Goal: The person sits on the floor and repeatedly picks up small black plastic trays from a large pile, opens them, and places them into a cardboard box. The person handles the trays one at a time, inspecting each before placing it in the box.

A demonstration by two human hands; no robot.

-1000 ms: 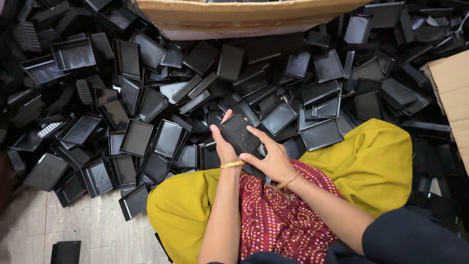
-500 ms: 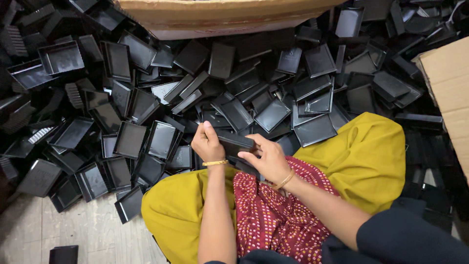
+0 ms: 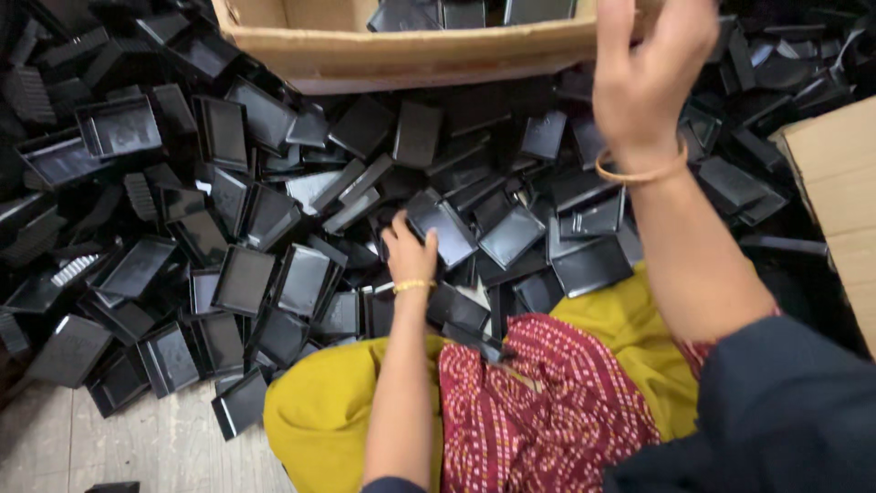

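A person sits on the floor (image 3: 55,456), seen from above, with yellow trousers (image 3: 319,411) and a red patterned cloth (image 3: 538,411) over the lap. A dense heap of small black plastic trays (image 3: 246,274) covers the floor ahead and to both sides, right up to the knees; only a strip of pale floor at the lower left is bare. An open cardboard box (image 3: 411,55) stands at the far edge of the heap with a few trays inside, and the corner of a second box (image 3: 835,183) shows at the right. The left hand (image 3: 411,256) rests low on the heap, its grip curled onto a black tray (image 3: 443,224) just ahead of the knees. The right hand (image 3: 652,64) is raised near the box rim, fingers loosely spread, its grip released and holding nothing.
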